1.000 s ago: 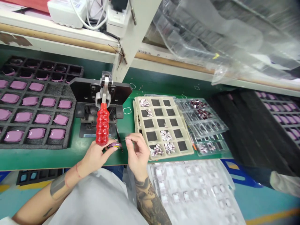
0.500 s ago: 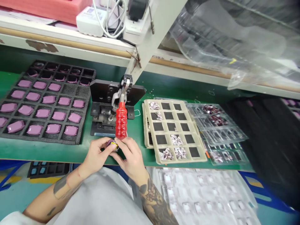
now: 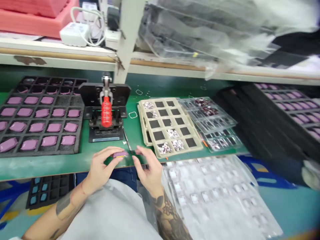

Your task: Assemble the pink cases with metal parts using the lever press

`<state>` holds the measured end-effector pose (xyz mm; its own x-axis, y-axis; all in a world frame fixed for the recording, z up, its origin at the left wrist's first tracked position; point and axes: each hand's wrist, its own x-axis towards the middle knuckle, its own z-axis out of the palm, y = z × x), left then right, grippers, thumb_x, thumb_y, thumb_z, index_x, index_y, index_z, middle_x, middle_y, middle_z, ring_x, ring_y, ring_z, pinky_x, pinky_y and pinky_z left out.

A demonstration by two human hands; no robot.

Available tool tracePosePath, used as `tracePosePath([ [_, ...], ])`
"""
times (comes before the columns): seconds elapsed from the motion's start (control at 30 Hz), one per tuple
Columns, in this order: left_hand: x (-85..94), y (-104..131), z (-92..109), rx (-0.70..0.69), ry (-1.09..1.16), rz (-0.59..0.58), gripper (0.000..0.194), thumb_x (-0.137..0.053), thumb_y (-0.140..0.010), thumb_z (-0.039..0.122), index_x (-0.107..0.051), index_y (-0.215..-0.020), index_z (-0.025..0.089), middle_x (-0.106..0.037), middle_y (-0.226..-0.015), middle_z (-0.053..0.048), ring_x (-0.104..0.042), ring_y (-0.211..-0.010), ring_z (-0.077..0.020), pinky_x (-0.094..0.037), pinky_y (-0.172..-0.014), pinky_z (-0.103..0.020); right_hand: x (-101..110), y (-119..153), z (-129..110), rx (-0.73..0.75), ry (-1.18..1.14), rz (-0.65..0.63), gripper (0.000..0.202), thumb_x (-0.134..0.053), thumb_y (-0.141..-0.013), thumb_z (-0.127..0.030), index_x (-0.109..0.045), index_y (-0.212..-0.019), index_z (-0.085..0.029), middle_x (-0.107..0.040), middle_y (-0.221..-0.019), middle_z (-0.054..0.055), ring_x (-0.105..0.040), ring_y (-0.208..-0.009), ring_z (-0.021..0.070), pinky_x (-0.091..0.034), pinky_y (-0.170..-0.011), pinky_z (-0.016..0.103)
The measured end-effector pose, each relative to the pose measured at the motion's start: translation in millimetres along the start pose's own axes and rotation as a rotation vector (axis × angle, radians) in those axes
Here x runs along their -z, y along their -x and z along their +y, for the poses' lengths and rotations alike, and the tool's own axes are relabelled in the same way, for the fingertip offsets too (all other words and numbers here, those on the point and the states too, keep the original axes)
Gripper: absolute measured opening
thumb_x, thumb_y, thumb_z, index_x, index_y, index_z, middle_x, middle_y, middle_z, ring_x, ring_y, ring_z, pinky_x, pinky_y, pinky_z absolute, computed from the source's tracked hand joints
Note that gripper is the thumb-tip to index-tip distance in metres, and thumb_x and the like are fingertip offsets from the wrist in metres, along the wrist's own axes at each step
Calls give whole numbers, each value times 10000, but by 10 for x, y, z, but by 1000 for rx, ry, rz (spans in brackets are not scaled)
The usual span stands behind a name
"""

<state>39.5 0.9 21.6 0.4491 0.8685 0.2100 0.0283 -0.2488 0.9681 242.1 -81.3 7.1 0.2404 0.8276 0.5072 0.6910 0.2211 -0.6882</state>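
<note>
My left hand (image 3: 101, 166) pinches a small purple watch case (image 3: 119, 154), edge-on, with a yellow strip along its underside. My right hand (image 3: 148, 168) is a little to the right, away from the case, its thumb and forefinger apart. Just left of those fingertips a thin dark tool (image 3: 127, 140) lies on the green bench; its kind is unclear. Beyond both hands stands a black toggle clamp fixture (image 3: 105, 133) with a red ribbed handle (image 3: 106, 112).
To the left, a black foam tray (image 3: 81, 133) holds several purple cases. At right lie a beige compartment tray (image 3: 163, 126) with small pieces and clear plastic trays (image 3: 210, 116). A plastic-covered sheet (image 3: 212, 213) sits by the front edge; stacked dark trays (image 3: 252, 123) stand far right.
My right hand has come off the watch case and moved right, its fingers parting. The case stays in my left hand, now turned edge-on. The view has swung to the right.
</note>
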Motion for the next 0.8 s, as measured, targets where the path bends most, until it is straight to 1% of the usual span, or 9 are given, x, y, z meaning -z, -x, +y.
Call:
tracePosePath([
  [0.1,-127,53,-43,86,89,-50,156,-769,-1065,303,-812,-1204,246,-800,-1175,-81,-833,-1018,-241,-669,-954,-361,198,393,35,-50,59,-47,286,-680,-1081,-165,-716,-1345,-271,-793,-1011,50,-758,-930,219,-649,-860,397],
  [0.17,-207,80,-94,163,130,-97,264,-771,-1064,340,-765,-1312,252,-760,-1177,-72,-828,-943,-221,-680,-905,-353,322,699,57,-89,116,-79,216,-666,-1096,-208,-730,-1297,-255,-797,-989,54,-754,-895,214,-646,-826,381],
  [0.23,-271,88,-154,199,103,-204,353,-760,-1068,375,-749,-1400,257,-733,-1185,-68,-798,-897,-189,-670,-872,-322,477,1008,121,-177,220,-71,196,-646,-1110,-253,-738,-1283,-250,-800,-993,57,-760,-897,206,-650,-831,361],
  [0.33,-342,92,-245,215,47,-367,359,-775,-1051,428,-780,-1348,227,-756,-1165,-77,-777,-920,-189,-656,-881,-293,852,1461,307,-410,450,65,241,-593,-1118,-289,-738,-1302,-232,-802,-1111,89,-767,-994,217,-657,-912,370],
  [0.47,-425,110,-313,288,44,-410,435,-865,-977,450,-734,-1312,207,-797,-1235,-102,-798,-1136,-254,-646,-1078,-360,1493,1945,636,-695,676,266,378,-527,-1081,-265,-691,-1403,-152,-761,-1240,171,-716,-1126,294,-617,-1051,506],
  [0.57,-497,80,-292,242,-35,-464,510,-865,-959,487,-759,-1385,228,-787,-1330,-113,-781,-1210,-284,-639,-1118,-394,1833,2069,899,-836,753,288,442,-533,-1053,-258,-656,-1453,-115,-744,-1313,198,-672,-1213,319,-556,-1143,527],
  [0.67,-527,35,-249,147,-138,-530,421,-836,-957,537,-843,-1258,242,-802,-1285,-109,-781,-1150,-299,-671,-1029,-389,1982,2016,1138,-937,763,245,496,-604,-1041,-306,-632,-1497,-112,-761,-1294,181,-675,-1188,302,-545,-1118,439],
  [0.73,-494,26,-243,140,-184,-503,407,-850,-937,556,-850,-1193,239,-826,-1201,-98,-793,-1064,-288,-687,-967,-378,2028,1961,1248,-984,753,211,493,-648,-1031,-327,-651,-1484,-132,-777,-1254,160,-690,-1153,278,-538,-1072,369],
  [0.8,-421,39,-259,191,-180,-420,455,-880,-907,570,-826,-1203,229,-844,-1144,-92,-811,-1015,-284,-706,-914,-370,2070,1934,1303,-1018,742,194,417,-603,-1053,-296,-691,-1433,-148,-788,-1241,159,-708,-1127,260,-523,-1038,330],
])
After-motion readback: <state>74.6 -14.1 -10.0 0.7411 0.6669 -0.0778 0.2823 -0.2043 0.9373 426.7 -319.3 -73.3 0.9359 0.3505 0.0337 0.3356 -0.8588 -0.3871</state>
